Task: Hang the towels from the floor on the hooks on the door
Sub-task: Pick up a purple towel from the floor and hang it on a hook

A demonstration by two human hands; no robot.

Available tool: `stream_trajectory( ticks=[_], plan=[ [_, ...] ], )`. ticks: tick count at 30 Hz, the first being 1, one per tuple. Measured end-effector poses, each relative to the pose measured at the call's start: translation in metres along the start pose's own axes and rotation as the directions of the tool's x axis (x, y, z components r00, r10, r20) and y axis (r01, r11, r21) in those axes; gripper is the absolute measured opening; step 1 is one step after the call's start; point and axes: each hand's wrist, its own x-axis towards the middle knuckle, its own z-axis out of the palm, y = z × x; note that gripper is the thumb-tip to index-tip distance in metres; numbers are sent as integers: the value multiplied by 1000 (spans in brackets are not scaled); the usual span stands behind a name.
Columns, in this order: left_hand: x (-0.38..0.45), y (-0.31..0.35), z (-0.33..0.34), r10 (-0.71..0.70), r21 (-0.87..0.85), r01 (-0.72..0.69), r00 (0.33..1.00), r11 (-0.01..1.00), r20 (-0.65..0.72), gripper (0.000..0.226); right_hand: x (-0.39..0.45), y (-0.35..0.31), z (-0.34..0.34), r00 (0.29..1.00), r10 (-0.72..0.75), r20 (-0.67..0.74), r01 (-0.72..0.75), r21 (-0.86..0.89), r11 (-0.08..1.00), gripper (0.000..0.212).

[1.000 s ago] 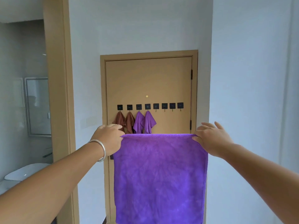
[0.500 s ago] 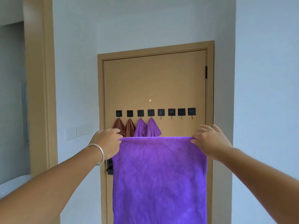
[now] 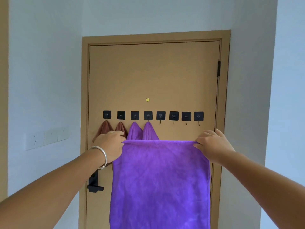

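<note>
Your left hand [image 3: 109, 147] and right hand [image 3: 212, 146] each pinch a top corner of the purple towel [image 3: 160, 182], fingers curled over the hem, so the cloth hangs flat between them and drops out of view below. Held this wide, the stretched edge gives a hook nothing to catch; you probably need to gather one corner or the middle first, and letting go with one hand to do that could let the heavy side swing and slip from the other.

Just beyond your left hand hang two brown towels [image 3: 105, 129] and two purple ones [image 3: 142, 132], with the brown pair partly hidden behind your knuckles. Reach across them carelessly and you may knock one off its hook.

Above and between your hands, on the door [image 3: 153, 71], four bare hooks [image 3: 179, 120] stand free, the nearest up and to the left of your right hand. They look small and stuck on, so a hard downward tug might pull one loose, and thick plush may slide off a shallow hook.
</note>
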Motion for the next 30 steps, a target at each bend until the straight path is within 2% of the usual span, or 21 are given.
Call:
stream_trajectory(
  ticks=[8,12,15,18,21,23,26,30],
  plan=[
    [110,-51,69,27,-90,-28,999,996,-18,30,118,-11,46,996,94,2,-94,-30,995,40],
    [150,-63,100,11,-150,-13,1000,989,-14,19,155,-18,75,989,115,-90,-122,-76,990,39],
    [173,-64,122,4,-156,-8,1000,988,-27,26,179,-24,96,984,123,-130,-133,-74,988,35],
    [194,-67,140,56,-171,-67,996,983,-65,35,206,-25,112,975,164,-150,-163,20,986,31],
    [216,-67,158,174,-63,-184,976,981,-132,35,234,-21,125,974,163,-158,-150,92,984,26],
    [230,-66,171,287,58,-281,946,958,-153,35,252,-16,133,974,143,-174,-121,131,984,25],
    [253,-62,185,405,231,-371,906,899,-123,43,273,-10,143,981,64,-183,-37,146,989,36],
    [292,-55,204,428,278,-398,902,875,-55,44,306,4,159,960,-229,-160,223,-55,973,37]
  ],
)
